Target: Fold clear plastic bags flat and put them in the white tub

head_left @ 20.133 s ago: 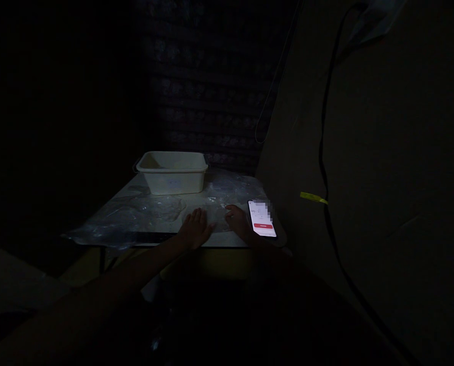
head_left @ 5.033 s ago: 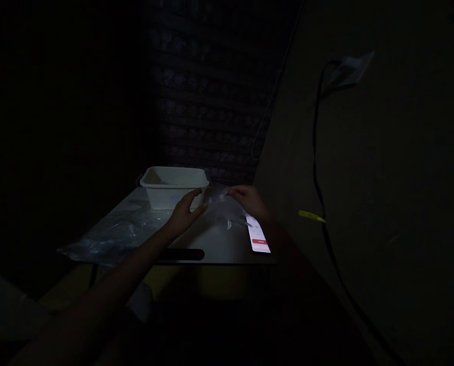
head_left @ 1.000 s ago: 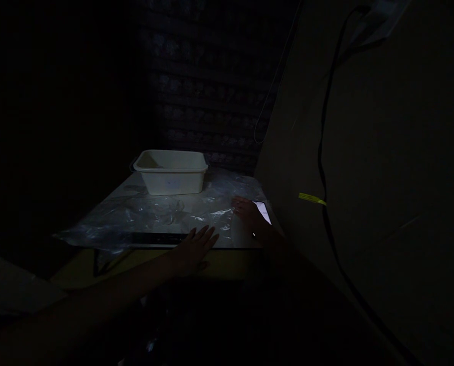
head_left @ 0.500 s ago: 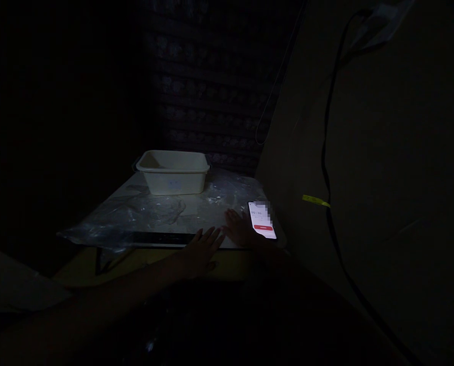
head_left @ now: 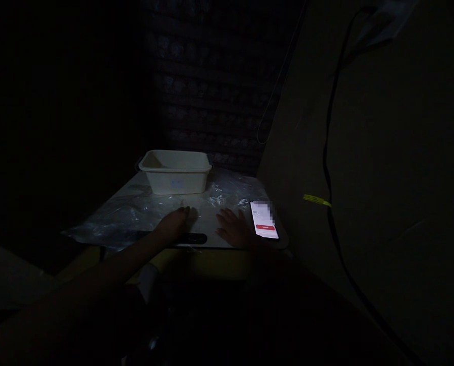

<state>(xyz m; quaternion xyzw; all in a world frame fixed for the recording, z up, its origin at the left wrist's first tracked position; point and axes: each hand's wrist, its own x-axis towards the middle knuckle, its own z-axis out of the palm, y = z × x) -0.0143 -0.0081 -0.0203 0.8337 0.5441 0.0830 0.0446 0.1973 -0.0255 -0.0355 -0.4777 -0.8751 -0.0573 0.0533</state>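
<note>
Over the front part of a small white table [head_left: 207, 236], my left hand [head_left: 173, 224] has its fingers drawn together beside the clear plastic sheet [head_left: 123, 213]. Whether a fold of that plastic is between the fingers is too dark to see. My right hand [head_left: 232, 229] lies open on the tabletop with its fingers spread, just left of a lit phone [head_left: 264, 219]. Behind both hands stands a cream plastic basin [head_left: 179, 182], its inside in shadow.
A dark slot [head_left: 194, 238] runs along the table's near edge. On the right wall hangs a black cable [head_left: 328, 168] with a yellow tag [head_left: 316, 200]. A dark patterned curtain [head_left: 196, 91] covers the back. Most of the room is very dark.
My left hand has moved left and forward from beside the right hand, and its spread fingers have drawn together. My right hand stays flat, with its fingers shifted slightly left.
</note>
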